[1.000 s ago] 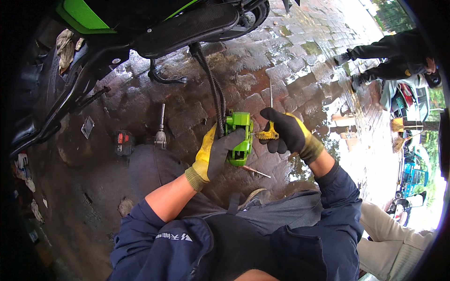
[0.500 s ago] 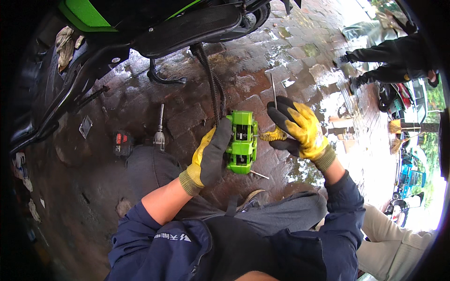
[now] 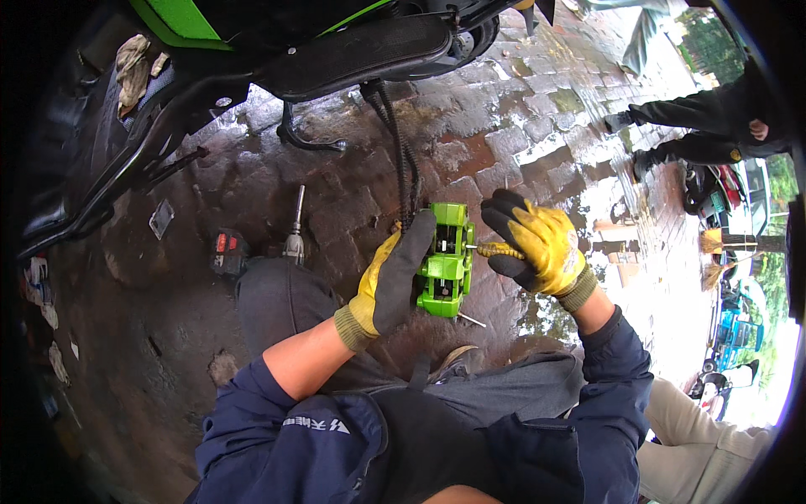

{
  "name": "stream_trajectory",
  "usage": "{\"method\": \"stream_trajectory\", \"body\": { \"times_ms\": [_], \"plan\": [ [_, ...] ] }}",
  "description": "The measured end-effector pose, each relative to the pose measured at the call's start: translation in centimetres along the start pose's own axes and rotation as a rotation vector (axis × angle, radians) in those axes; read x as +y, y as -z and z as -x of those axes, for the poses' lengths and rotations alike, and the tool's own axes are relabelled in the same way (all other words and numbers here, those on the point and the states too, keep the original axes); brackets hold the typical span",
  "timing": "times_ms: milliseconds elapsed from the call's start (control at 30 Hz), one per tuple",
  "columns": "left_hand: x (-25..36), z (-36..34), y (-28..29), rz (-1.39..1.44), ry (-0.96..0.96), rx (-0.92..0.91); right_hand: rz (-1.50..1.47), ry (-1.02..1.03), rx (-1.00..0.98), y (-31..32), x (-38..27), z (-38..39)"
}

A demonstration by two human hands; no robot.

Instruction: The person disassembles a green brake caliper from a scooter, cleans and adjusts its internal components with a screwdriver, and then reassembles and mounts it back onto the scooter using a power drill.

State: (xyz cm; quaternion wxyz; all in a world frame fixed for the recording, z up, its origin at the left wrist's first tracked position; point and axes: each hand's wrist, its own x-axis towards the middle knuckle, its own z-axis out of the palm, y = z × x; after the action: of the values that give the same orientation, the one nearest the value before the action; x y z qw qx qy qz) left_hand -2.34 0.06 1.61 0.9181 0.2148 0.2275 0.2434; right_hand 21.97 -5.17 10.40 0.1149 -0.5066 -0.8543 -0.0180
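My left hand [image 3: 382, 281], in a yellow and black glove, is closed on a bright green brake caliper [image 3: 445, 265], its left side partly hidden behind the fingers. Braided black hoses [image 3: 403, 151] run down from the scooter to near the caliper. My right hand [image 3: 537, 252], gloved alike, grips a yellow-handled tool [image 3: 497, 249] whose thin tip meets the caliper's right side. A thin light rod [image 3: 473, 321] shows below the caliper.
A black and green scooter [image 3: 344, 50] fills the upper left. A power tool [image 3: 294, 245] with red-marked battery and long socket lies by my left knee [image 3: 277, 302] on wet paving. At right are people's legs [image 3: 680, 113], brooms [image 3: 711, 252] and parked vehicles [image 3: 739, 323].
My right hand has turned so the glove's yellow side faces up, still on the tool. The caliper and my left hand have shifted, the caliper showing more of its open middle.
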Motion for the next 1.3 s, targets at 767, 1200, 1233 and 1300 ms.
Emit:
{"method": "stream_trajectory", "body": {
  "times_ms": [767, 1200, 1233, 1300],
  "plan": [
    [-1.7, -1.1, -0.4, -0.204, -0.152, 0.148, -0.849, -0.685, 0.145, -2.8, -3.5, 2.1],
    [-1.9, -1.3, -1.2, -0.231, -0.163, 0.229, -1.327, -1.03, -0.072, -3.2, -2.8, 2.9],
    [-1.9, -1.3, -1.4, -0.244, -0.159, 0.255, -1.366, -1.059, -0.124, -3.1, -2.5, 2.7],
    [-2.4, -1.7, -0.9, -0.3, -0.198, 0.263, -1.352, -1.175, -0.26, -1.9, -2.5, 1.5]
  ]
}}
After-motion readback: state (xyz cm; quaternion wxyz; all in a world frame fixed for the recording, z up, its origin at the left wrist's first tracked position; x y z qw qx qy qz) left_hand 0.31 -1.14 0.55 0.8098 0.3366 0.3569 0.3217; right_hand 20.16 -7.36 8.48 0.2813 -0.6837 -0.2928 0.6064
